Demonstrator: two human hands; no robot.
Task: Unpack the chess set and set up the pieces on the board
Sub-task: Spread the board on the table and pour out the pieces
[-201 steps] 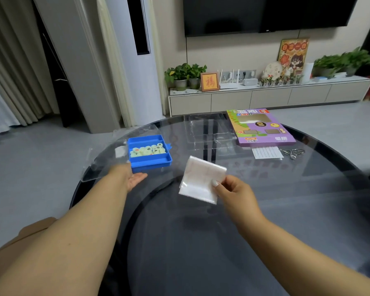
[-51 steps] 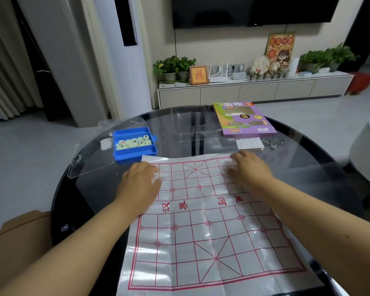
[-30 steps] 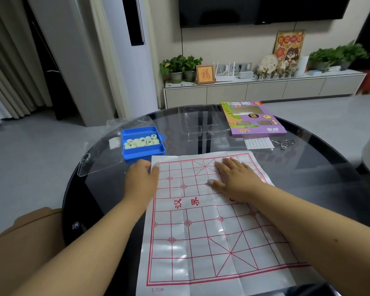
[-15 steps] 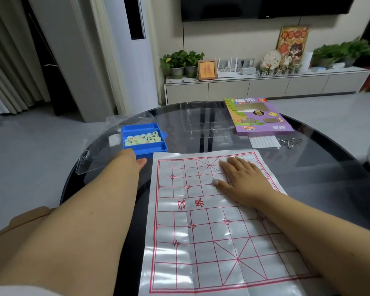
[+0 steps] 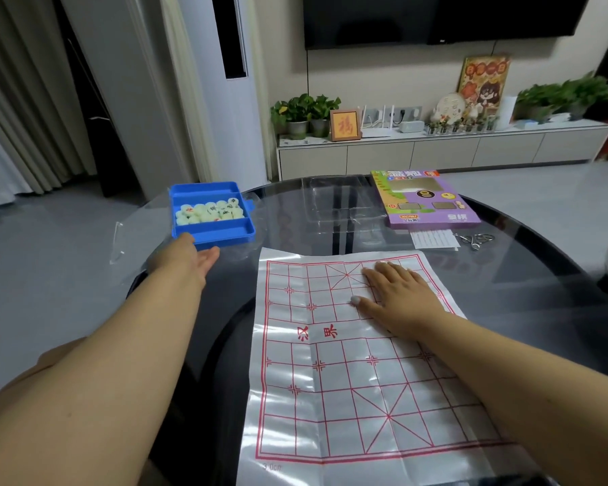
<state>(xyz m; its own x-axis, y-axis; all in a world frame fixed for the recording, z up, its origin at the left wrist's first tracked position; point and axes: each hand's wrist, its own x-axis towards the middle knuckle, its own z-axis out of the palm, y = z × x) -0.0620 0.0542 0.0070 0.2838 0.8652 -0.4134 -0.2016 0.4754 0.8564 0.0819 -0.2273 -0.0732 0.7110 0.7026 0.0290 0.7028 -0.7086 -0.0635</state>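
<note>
Your left hand (image 5: 190, 256) grips the light, rigid tray (image 5: 211, 213); support its base level, right hand (image 5: 399, 298) flat pinning the flimsy board (image 5: 348, 380).

the paper board (image 5: 348, 363) with red lines lies flat. the blue tray (image 5: 211, 219) holds a pile of pale round pieces (image 5: 209, 212).

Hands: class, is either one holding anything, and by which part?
Left hand touches the blue tray's near edge; whether it grips is unclear. Right hand presses flat on the board sheet.
</note>
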